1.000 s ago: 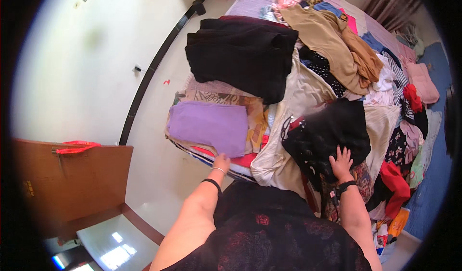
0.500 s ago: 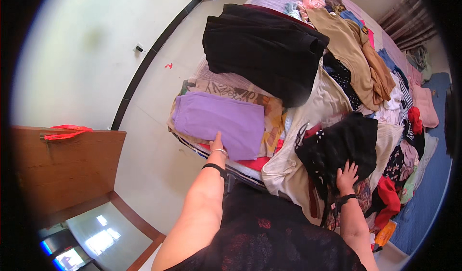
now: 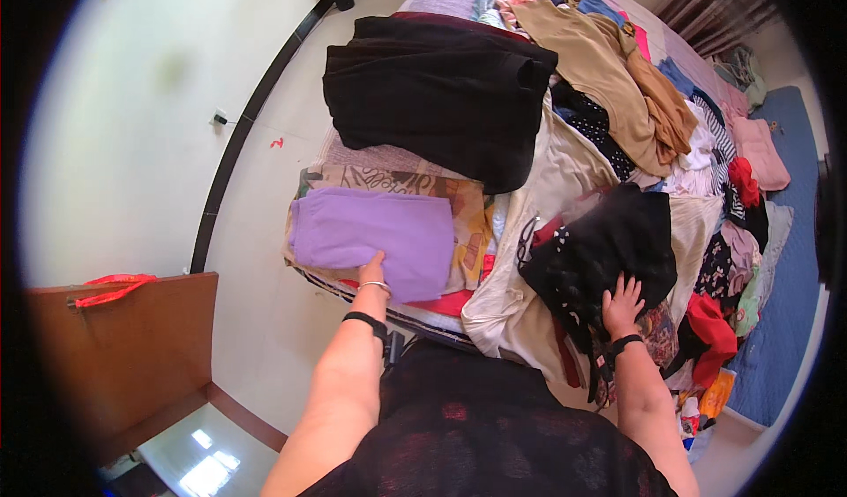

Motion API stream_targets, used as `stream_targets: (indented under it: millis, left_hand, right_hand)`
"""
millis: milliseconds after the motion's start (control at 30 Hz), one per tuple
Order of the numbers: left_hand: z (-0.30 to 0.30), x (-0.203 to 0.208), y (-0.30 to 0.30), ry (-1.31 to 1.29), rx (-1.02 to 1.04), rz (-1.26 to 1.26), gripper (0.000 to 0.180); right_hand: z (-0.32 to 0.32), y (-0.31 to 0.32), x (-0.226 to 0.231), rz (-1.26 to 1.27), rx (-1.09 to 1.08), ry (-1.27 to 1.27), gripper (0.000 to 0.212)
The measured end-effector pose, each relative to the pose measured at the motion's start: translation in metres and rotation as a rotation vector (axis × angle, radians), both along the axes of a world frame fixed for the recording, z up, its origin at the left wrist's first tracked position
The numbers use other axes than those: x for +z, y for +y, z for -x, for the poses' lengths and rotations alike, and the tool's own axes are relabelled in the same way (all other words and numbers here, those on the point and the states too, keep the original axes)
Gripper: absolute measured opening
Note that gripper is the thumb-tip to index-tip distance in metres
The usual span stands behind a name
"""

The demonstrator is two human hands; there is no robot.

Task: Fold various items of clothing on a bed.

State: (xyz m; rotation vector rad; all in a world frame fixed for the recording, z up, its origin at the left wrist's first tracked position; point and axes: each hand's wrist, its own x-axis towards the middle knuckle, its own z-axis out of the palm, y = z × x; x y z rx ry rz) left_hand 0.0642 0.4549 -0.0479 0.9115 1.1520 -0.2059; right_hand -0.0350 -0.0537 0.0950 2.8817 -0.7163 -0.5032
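My left hand (image 3: 374, 273) is at the near edge of a folded purple garment (image 3: 366, 232), its thumb on top and the other fingers mostly hidden beneath the edge. The purple garment lies over a tan printed cloth (image 3: 472, 232), with red fabric showing below. My right hand (image 3: 623, 306) lies flat, fingers spread, on a crumpled black garment (image 3: 609, 250) with white spots along one side. That black piece rests on a cream cloth (image 3: 507, 307). Beyond the purple garment is a large stack of folded black clothing (image 3: 432, 100).
A tan garment (image 3: 591, 74) and a brown one (image 3: 662, 113) lie at the far right of the bed. Several mixed clothes, including a red piece (image 3: 710, 338), heap along the right beside a blue mat (image 3: 776, 338). A brown wooden panel (image 3: 132, 356) stands at left.
The whole view has shifted, so the bed and clothes sit further left in the picture. Both hands stay on the same garments.
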Motion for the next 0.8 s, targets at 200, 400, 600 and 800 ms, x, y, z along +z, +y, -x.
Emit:
stream_targets:
  millis: [200, 400, 600, 800]
  left_hand:
    - [-0.039, 0.105, -0.015, -0.474, 0.043, 0.147, 0.035]
    - [-0.096, 0.216, -0.049, -0.773, -0.116, 0.224, 0.04]
    - [-0.103, 0.247, -0.124, -0.73, -0.216, 0.343, 0.029]
    - [-0.076, 0.238, -0.24, -0.533, -0.26, 0.404, 0.026]
  right_hand:
    - [0.004, -0.008, -0.001, -0.022, 0.026, -0.015, 0.062]
    - [0.005, -0.011, 0.001, -0.027, 0.034, -0.063, 0.062]
    - [0.004, -0.012, 0.003, -0.041, 0.021, -0.061, 0.063]
    - [0.002, -0.012, 0.002, -0.068, -0.005, -0.052, 0.063]
